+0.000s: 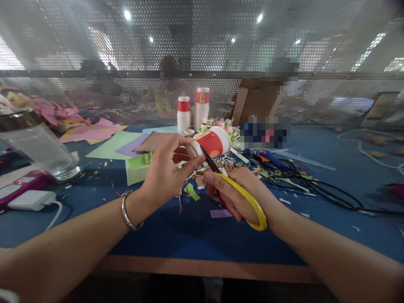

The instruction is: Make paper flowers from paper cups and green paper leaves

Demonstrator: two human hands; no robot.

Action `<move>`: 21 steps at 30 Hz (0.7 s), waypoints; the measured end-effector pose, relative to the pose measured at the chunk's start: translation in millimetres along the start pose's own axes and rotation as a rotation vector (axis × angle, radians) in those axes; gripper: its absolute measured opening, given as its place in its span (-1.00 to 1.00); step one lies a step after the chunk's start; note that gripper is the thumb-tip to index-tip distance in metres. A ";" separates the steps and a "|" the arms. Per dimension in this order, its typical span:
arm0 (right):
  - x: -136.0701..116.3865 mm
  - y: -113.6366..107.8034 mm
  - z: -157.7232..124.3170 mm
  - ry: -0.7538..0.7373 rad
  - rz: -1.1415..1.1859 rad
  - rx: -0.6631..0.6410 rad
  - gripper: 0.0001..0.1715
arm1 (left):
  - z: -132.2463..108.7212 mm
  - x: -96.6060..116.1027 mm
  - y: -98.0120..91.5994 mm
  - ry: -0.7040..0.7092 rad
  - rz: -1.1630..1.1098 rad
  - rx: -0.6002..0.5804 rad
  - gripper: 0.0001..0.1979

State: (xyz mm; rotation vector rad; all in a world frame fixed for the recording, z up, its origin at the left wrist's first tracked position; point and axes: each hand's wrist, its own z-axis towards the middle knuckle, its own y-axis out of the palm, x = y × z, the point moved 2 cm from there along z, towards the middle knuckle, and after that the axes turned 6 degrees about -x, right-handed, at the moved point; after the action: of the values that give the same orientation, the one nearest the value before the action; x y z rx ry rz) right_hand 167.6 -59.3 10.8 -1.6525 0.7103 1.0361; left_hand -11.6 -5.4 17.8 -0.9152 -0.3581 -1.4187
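Observation:
My left hand [166, 170] is closed around one end of a red and white paper cup [216, 142], thumb below and fingers above and behind. The cup is tipped on its side above the table. My right hand [243, 189] grips a pair of scissors [259, 215] with yellow handles. A dark blade reaches up to the cup near my left thumb; whether it has cut into the wall I cannot tell. Paper scraps [192, 191] lie on the blue table beneath both hands.
Two stacks of paper cups [183, 115] stand at the back. Coloured sheets [109, 145], a glass of cloudy liquid [44, 147] and a purple power strip [27, 187] are on the left. Black cables [328, 195] run right. A cardboard box [257, 101] stands behind.

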 end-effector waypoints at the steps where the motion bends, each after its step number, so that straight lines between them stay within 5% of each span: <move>1: -0.8 -0.1 -0.3 -0.003 -0.001 0.000 -0.20 | -0.3 -0.5 -0.3 0.009 0.017 -0.004 -0.68; 21: 1.1 1.3 3.9 -0.057 -0.050 -0.003 -0.16 | -3.6 2.3 -0.3 0.186 0.396 -0.071 -0.69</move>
State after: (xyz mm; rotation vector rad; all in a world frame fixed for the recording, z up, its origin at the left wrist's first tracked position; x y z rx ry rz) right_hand 165.8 -56.0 8.8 -1.6287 0.6276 1.0449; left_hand -12.5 -9.5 17.2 -0.8486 0.0158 -1.1429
